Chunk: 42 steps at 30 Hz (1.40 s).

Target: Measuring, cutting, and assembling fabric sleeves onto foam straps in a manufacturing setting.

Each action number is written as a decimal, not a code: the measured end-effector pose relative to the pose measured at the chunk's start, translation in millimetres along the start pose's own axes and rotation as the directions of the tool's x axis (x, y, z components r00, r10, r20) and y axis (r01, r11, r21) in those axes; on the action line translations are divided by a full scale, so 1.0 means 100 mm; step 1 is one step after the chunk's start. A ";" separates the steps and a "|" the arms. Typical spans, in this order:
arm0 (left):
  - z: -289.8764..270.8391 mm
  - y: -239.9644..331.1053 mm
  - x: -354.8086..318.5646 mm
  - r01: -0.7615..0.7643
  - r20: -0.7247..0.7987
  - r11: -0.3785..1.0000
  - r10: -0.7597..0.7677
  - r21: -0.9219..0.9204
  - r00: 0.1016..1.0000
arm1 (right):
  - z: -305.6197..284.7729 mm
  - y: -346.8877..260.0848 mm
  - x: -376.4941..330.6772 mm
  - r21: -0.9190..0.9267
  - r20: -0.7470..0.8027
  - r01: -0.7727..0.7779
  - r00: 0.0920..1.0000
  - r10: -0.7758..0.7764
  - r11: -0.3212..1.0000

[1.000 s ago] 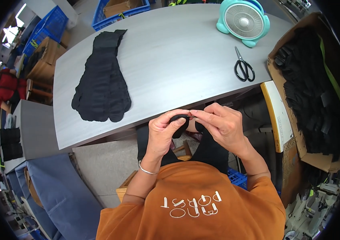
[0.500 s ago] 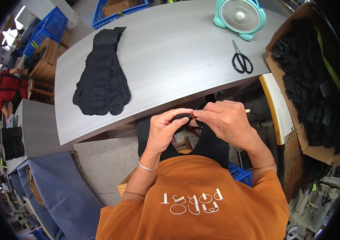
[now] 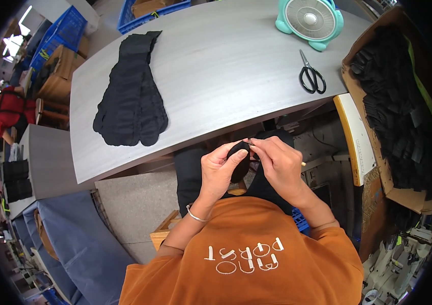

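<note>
Above my lap, just off the table's near edge, my left hand (image 3: 219, 170) pinches a small piece of black cloth (image 3: 238, 168) between thumb and fingers. The cloth hangs down below the thumb. My right hand (image 3: 282, 162) is closed with its fingertips at the cloth's upper edge, close to the left fingertips. A thin stick-like tool (image 3: 303, 164) is in the right hand; its pale end sticks out on the far side of the palm, and its tip is too small to make out. Beyond, on the grey table (image 3: 216, 76), lies a stack of black cloth pieces (image 3: 132, 96).
Black-handled scissors (image 3: 311, 79) and a mint-green fan (image 3: 310, 23) are on the table's right. Beside them stands a cardboard box (image 3: 349, 76) filled with black cloth pieces. Blue crates (image 3: 150, 18) sit behind the table. A person in red (image 3: 10, 109) is at the far left.
My right hand has turned so its fingers point more upward. More of the black cloth now shows, hanging under my left thumb. The stack and scissors lie as before.
</note>
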<state>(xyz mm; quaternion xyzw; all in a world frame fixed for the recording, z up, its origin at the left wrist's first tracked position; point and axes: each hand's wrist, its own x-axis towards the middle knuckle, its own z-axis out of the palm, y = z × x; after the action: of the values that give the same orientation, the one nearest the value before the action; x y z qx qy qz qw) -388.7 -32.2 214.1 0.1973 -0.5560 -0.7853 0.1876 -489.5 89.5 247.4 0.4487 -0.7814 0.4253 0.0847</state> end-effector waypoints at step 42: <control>-0.04 0.18 0.45 0.085 -0.013 0.946 -0.094 -0.313 0.995 | 0.45 0.27 -0.05 0.612 0.383 -0.598 0.797 0.467 0.518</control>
<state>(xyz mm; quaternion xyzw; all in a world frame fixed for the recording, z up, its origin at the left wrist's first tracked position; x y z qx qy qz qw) -423.5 -64.5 225.2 0.2011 -0.4125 -0.8683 0.1882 -496.3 65.4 200.4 0.2177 -0.6595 0.6559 -0.2958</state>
